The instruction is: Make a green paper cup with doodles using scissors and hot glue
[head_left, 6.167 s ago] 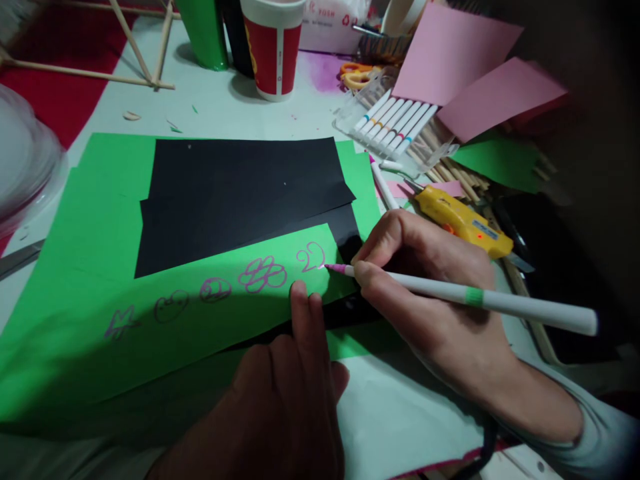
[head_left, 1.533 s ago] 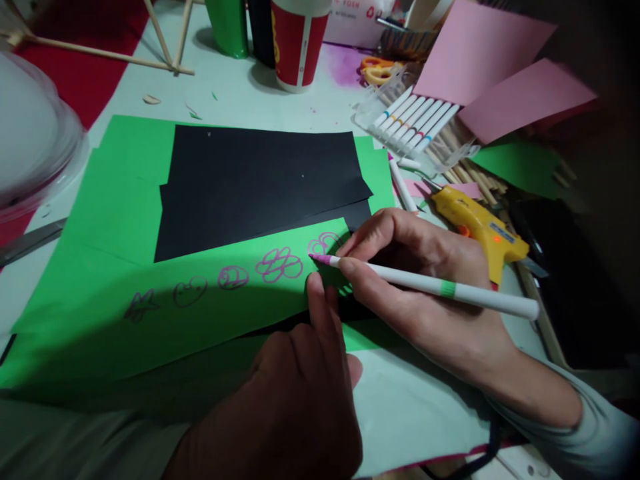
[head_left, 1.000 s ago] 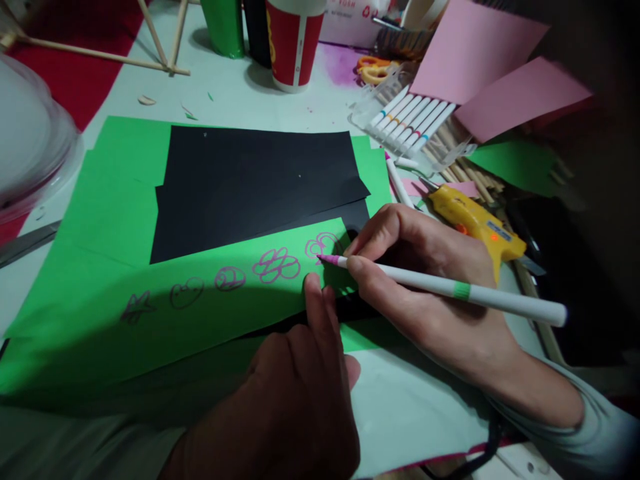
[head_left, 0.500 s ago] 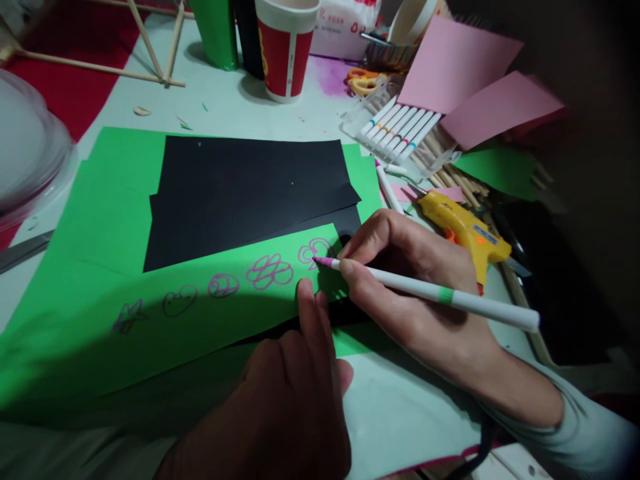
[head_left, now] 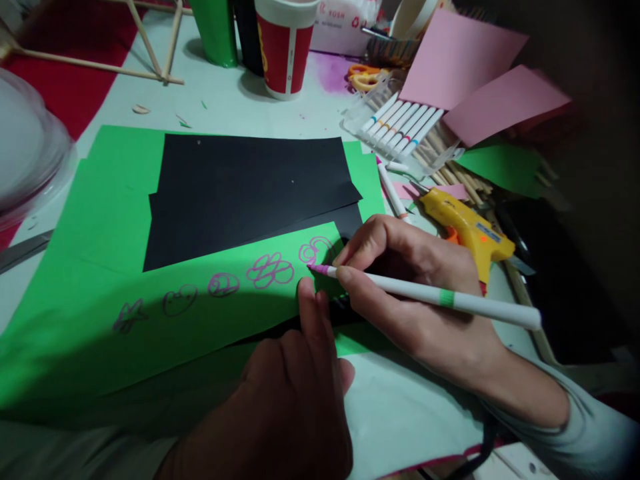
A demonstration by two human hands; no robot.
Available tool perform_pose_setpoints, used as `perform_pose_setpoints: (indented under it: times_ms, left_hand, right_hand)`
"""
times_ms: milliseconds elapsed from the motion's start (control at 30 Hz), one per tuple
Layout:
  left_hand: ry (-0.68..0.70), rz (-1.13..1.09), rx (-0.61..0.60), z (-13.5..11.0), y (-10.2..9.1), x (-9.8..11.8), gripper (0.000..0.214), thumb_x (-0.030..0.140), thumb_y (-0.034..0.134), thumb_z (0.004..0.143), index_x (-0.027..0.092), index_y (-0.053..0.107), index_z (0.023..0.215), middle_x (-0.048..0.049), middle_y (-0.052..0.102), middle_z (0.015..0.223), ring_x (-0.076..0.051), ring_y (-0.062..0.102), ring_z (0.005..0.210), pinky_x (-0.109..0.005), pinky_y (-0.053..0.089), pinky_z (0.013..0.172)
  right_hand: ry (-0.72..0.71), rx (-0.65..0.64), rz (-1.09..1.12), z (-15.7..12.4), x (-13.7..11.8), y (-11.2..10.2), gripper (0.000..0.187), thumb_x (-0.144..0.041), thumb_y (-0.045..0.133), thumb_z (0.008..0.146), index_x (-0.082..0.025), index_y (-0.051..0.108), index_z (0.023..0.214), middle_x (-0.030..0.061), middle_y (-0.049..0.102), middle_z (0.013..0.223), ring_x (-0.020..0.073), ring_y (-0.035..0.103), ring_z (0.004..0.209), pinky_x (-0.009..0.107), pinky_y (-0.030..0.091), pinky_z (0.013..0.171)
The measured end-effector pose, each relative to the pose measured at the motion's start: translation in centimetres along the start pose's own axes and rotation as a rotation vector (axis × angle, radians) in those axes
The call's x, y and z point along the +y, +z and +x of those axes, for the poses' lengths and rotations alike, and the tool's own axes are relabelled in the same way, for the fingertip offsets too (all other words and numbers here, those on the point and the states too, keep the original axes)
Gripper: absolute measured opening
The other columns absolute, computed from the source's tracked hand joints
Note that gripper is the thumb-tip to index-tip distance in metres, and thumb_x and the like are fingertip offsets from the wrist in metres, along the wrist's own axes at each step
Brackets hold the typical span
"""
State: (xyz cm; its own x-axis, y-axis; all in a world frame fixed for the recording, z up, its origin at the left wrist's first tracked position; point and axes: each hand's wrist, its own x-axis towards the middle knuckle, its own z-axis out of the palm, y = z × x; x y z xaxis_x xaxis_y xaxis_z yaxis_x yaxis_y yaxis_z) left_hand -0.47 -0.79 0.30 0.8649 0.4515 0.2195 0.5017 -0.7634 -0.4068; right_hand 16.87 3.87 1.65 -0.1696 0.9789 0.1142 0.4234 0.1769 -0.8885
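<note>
My right hand [head_left: 425, 293] pinches a white marker [head_left: 490, 309] with a green band. Its purple tip touches a green paper strip [head_left: 210, 333] near the right end. Purple doodles run along this strip: a star, round faces and a flower shape, with a curled outline under the tip. My left hand [head_left: 290, 387] rests on the strip's lower edge, extended fingers pressing it just below the tip; its other fingers are partly hidden. Beneath the strip lie black paper sheets [head_left: 250, 180] on larger green paper [head_left: 100, 200].
A yellow glue gun [head_left: 465, 223] lies right of my hand, beside a dark phone-like slab [head_left: 560, 287]. Farther back are a marker case [head_left: 400, 127], pink paper [head_left: 463, 60], orange scissors [head_left: 365, 79] and a red paper cup [head_left: 287, 53]. Wooden sticks [head_left: 95, 67] form a frame at the back left.
The marker tip has moved slightly down and left on the strip, and the curled doodle has gained a line. My left hand has stayed in place.
</note>
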Motion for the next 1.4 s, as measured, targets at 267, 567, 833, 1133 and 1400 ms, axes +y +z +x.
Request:
perform_pose_setpoints:
  times_ms: [267,567,833,1133,1400]
  left_hand:
    - [0.025,-0.022,-0.029,-0.17,-0.18,-0.14,0.038,0.021,0.060,0.095,-0.011,0.071,0.112,-0.0376,0.074,0.107,-0.013,0.049,0.046,-0.031,0.029,0.043]
    - [0.006,0.018,-0.017,-0.10,-0.24,-0.06,0.040,0.022,0.060,0.096,-0.012,0.070,0.114,-0.0382,0.073,0.108,-0.016,0.051,0.049,-0.034,0.029,0.046]
    - [0.016,0.019,-0.020,-0.12,-0.09,-0.13,0.037,0.018,0.057,0.097,-0.011,0.069,0.116,-0.0363,0.074,0.108,-0.013,0.050,0.047,-0.031,0.031,0.044]
    - [0.030,-0.033,-0.001,-0.19,-0.23,-0.11,0.039,0.019,0.062,0.096,-0.015,0.068,0.114,-0.0397,0.072,0.107,-0.013,0.048,0.046,-0.032,0.028,0.043]
    - [0.002,-0.059,0.019,0.10,-0.18,0.01,0.038,0.016,0.059,0.097,-0.018,0.067,0.110,-0.0431,0.069,0.107,-0.013,0.049,0.042,-0.031,0.030,0.038]
  right_hand:
    - [-0.005,-0.059,0.042,0.11,-0.12,-0.16,0.019,-0.024,0.070,0.087,-0.021,0.058,0.072,0.0026,0.069,0.075,0.0161,0.060,0.062,0.032,0.043,0.053]
    - [0.003,-0.064,-0.019,0.06,-0.41,-0.50,0.021,-0.018,0.066,0.085,-0.021,0.054,0.068,-0.0006,0.064,0.069,0.0113,0.052,0.056,0.029,0.040,0.050]
    - [0.026,0.001,-0.036,-0.03,-0.58,-0.68,0.018,-0.014,0.064,0.082,-0.021,0.055,0.068,-0.0011,0.060,0.068,0.0118,0.050,0.056,0.030,0.037,0.049]
    - [0.021,0.034,-0.056,-0.27,-0.26,-0.79,0.019,-0.017,0.066,0.084,-0.023,0.055,0.070,-0.0002,0.060,0.070,0.0139,0.049,0.058,0.033,0.037,0.052]
    - [-0.008,0.034,-0.065,-0.32,-0.02,-0.75,0.019,-0.017,0.064,0.086,-0.023,0.054,0.071,0.0000,0.060,0.073,0.0143,0.051,0.060,0.033,0.037,0.053]
